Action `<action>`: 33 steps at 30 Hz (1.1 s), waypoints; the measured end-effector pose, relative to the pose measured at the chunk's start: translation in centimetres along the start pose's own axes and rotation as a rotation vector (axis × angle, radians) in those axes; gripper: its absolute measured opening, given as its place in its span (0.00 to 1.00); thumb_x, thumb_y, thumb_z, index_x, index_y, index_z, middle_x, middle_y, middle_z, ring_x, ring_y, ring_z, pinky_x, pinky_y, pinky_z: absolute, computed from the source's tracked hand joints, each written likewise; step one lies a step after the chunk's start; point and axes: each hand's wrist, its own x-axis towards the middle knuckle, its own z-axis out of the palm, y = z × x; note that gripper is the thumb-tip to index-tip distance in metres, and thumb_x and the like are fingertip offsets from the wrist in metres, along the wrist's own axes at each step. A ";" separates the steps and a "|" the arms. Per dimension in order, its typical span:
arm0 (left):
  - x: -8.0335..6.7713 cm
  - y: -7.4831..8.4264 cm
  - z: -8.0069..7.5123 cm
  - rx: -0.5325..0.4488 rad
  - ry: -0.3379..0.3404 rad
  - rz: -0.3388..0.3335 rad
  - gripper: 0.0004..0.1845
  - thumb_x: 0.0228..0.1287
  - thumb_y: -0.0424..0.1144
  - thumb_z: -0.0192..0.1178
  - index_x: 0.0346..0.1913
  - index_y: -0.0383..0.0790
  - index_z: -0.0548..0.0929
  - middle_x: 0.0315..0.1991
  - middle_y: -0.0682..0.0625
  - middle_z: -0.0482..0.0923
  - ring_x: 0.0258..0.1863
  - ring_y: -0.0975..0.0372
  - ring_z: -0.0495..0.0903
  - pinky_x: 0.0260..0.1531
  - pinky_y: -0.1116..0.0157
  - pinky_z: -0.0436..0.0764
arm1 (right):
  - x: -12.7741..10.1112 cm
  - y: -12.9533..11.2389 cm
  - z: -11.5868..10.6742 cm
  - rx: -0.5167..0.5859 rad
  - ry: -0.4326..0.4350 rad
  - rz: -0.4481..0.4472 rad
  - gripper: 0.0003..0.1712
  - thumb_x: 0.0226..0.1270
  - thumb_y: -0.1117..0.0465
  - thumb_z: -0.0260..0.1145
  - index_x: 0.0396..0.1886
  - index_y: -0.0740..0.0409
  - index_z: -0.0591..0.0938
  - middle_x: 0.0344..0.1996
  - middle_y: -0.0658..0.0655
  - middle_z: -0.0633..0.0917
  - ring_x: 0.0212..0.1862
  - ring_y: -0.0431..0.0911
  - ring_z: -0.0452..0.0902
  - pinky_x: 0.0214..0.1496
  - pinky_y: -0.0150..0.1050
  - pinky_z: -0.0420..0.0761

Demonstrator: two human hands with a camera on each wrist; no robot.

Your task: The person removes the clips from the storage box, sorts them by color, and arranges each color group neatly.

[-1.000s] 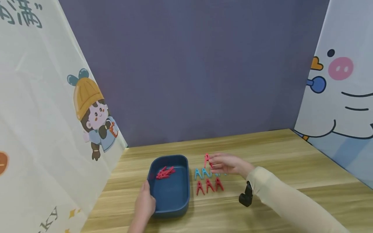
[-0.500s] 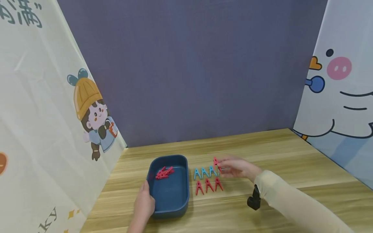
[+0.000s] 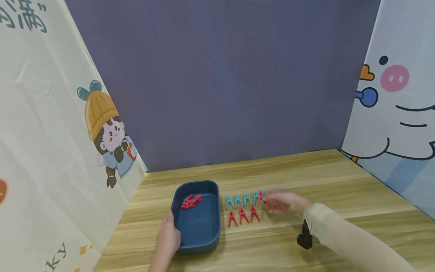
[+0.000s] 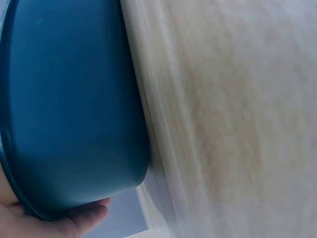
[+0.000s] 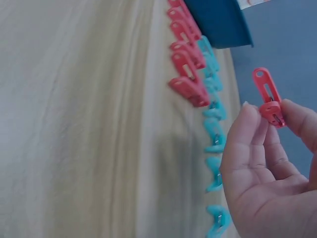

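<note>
My right hand [image 3: 276, 201] pinches a red clothespin [image 3: 261, 197] [image 5: 269, 97] between thumb and fingers, just above the right end of a row of blue clothespins [image 3: 242, 200] [image 5: 214, 148] on the wooden table [image 3: 340, 181]. Three red clothespins [image 3: 243, 215] [image 5: 186, 64] lie in a row in front of the blue ones. My left hand [image 3: 168, 238] [image 4: 59, 223] holds the near left rim of a dark blue tray [image 3: 197, 241] [image 4: 64, 99], which has several red clothespins [image 3: 191, 201] inside.
A purple backdrop [image 3: 221, 83] stands behind the table, with cartoon-printed cloth panels on the left [image 3: 51, 132] and right [image 3: 397, 113]. A black wrist camera mount [image 3: 304, 237] hangs under my right sleeve.
My right hand has carried the red clothespin rightward and lower, from above the blue row's middle to its right end. The left hand and tray have stayed put.
</note>
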 end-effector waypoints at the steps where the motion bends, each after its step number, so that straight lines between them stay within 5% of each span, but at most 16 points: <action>1: 0.0 0.0 0.0 -0.001 0.001 -0.001 0.28 0.54 0.20 0.45 0.61 0.14 0.58 0.60 0.24 0.58 0.58 0.37 0.61 0.56 0.45 0.64 | 0.0 0.2 -0.1 -0.001 0.002 0.002 0.28 0.64 0.63 0.59 0.59 0.72 0.62 0.36 0.58 0.78 0.36 0.46 0.78 0.38 0.37 0.82; 6: 0.0 -0.1 0.0 0.002 0.001 -0.005 0.28 0.55 0.20 0.45 0.61 0.15 0.58 0.60 0.24 0.59 0.58 0.37 0.62 0.57 0.45 0.64 | -0.3 1.1 -0.3 -0.031 0.011 0.016 0.13 0.65 0.63 0.58 0.45 0.66 0.74 0.31 0.57 0.80 0.32 0.45 0.78 0.38 0.38 0.82; 20: 0.0 0.0 0.0 0.005 -0.015 -0.016 0.28 0.55 0.20 0.45 0.61 0.15 0.58 0.60 0.24 0.58 0.59 0.37 0.61 0.57 0.45 0.63 | -0.3 2.1 0.0 -0.201 0.042 0.021 0.16 0.63 0.64 0.60 0.46 0.71 0.73 0.28 0.58 0.78 0.27 0.43 0.76 0.30 0.32 0.81; 33: -0.2 0.1 -0.1 0.002 0.011 -0.007 0.27 0.55 0.20 0.45 0.61 0.15 0.59 0.60 0.24 0.59 0.59 0.38 0.62 0.57 0.45 0.63 | -0.5 1.7 1.3 -0.316 0.063 0.005 0.06 0.59 0.67 0.60 0.29 0.68 0.77 0.20 0.56 0.77 0.21 0.41 0.73 0.26 0.32 0.81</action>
